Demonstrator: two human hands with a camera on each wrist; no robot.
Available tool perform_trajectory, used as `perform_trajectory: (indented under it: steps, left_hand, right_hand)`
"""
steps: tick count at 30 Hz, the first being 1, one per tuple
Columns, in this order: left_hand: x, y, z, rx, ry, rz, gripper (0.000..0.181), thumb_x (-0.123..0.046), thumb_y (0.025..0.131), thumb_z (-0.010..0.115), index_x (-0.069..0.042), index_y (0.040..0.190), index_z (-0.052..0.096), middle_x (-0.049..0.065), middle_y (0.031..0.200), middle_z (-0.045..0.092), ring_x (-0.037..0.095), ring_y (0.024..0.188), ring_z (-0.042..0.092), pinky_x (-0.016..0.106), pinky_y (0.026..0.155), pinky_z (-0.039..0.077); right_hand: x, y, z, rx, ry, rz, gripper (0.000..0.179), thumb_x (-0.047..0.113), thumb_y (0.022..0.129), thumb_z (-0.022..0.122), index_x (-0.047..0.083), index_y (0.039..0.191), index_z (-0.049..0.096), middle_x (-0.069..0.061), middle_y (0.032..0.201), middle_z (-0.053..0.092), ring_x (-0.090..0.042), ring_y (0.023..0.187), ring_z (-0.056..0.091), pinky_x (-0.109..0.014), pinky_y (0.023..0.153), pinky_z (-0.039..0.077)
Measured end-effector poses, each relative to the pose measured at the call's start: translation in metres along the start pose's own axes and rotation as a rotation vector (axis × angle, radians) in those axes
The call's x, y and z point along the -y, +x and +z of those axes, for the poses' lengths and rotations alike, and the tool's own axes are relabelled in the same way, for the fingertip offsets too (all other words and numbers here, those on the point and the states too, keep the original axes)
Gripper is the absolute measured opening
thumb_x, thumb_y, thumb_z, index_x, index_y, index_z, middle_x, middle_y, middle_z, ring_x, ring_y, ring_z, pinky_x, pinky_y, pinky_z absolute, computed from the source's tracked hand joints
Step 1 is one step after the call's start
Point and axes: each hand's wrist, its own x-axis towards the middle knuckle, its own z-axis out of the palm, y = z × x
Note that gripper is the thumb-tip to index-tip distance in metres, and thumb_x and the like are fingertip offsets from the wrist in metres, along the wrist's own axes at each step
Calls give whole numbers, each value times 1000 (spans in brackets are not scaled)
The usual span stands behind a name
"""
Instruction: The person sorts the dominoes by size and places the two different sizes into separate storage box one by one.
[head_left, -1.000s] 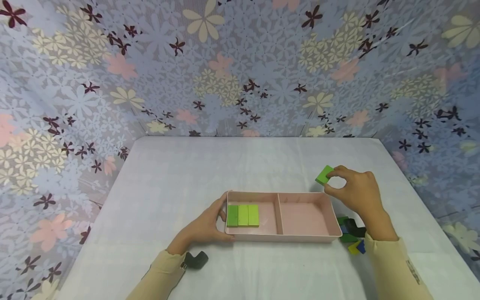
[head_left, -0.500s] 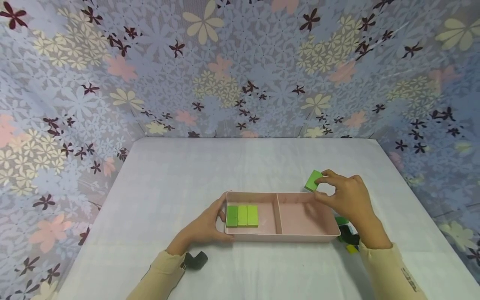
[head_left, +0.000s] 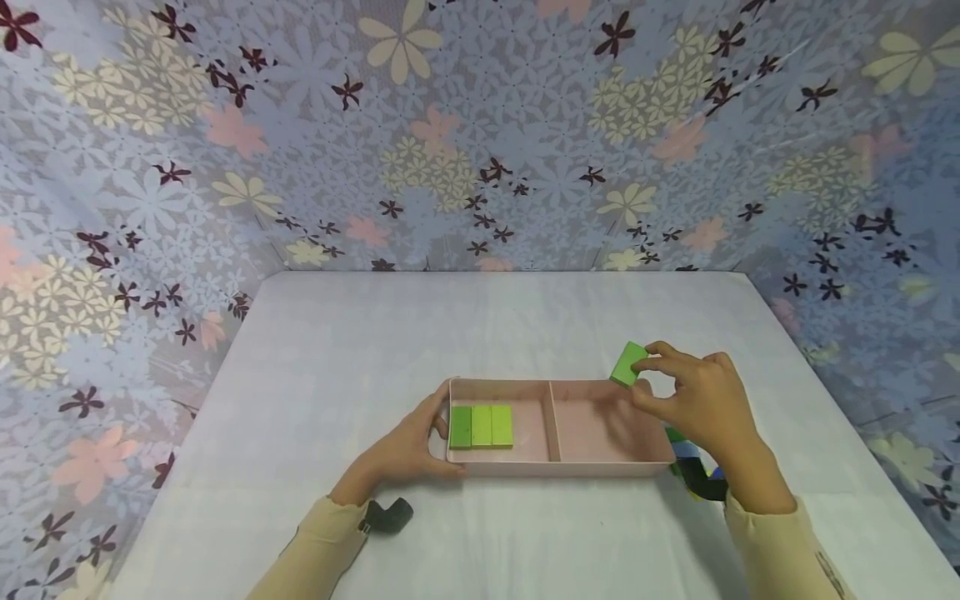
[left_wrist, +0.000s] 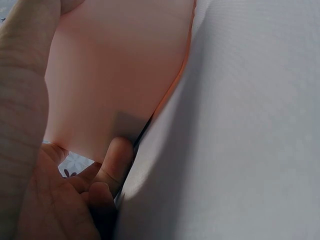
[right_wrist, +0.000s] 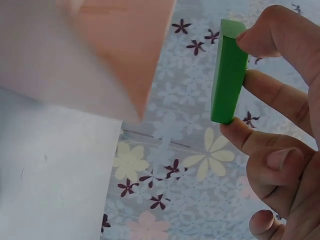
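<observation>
Between the right hand's (head_left: pixel 701 404) fingers (right_wrist: pixel 277 95) — pinched at its edges — is a green block (head_left: pixel 627 365); the left hand (head_left: pixel 403 450) grips a pink box (head_left: pixel 562 470).

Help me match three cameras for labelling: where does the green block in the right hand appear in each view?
Head: the green block is right of centre, pinched by the right hand.
Left wrist: not in it.
Right wrist: upper right, long side near vertical.
Shared landmark: the pink box, below centre in head, toward upper left in both wrist views.
</observation>
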Motion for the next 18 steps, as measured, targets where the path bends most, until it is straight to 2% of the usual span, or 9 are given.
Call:
perform_trajectory:
  steps: [10,16,18]
  left_hand:
    - [3,2,-1,-14,-4,28,130,-55,60,84,-27,154,0,-4,96,52,12,83,48,30,76,40]
    - [3,2,-1,-6,-4,26,130,-56,60,84,-28,154,-1,-4,97,51,12,84,48,29,74,40]
    - [3,1,-1,-3,-8,24,129,-56,60,84,-28,154,-1,-4,98,51,13,85,48,29,74,40]
  right_hand:
    - [16,4,-2,-14,69,-35,26,32,66,78,23,90,74,5,105,68,2,48,34,-36,68,27]
    - [24,4,1,-8,130,-43,24,27,66,78,23,90,75,0,107,69,1,47,34,-34,69,25]
    - [26,3,3,-1,153,-54,24,26,66,79,22,90,75,-1,106,70,1,48,42,-34,69,24]
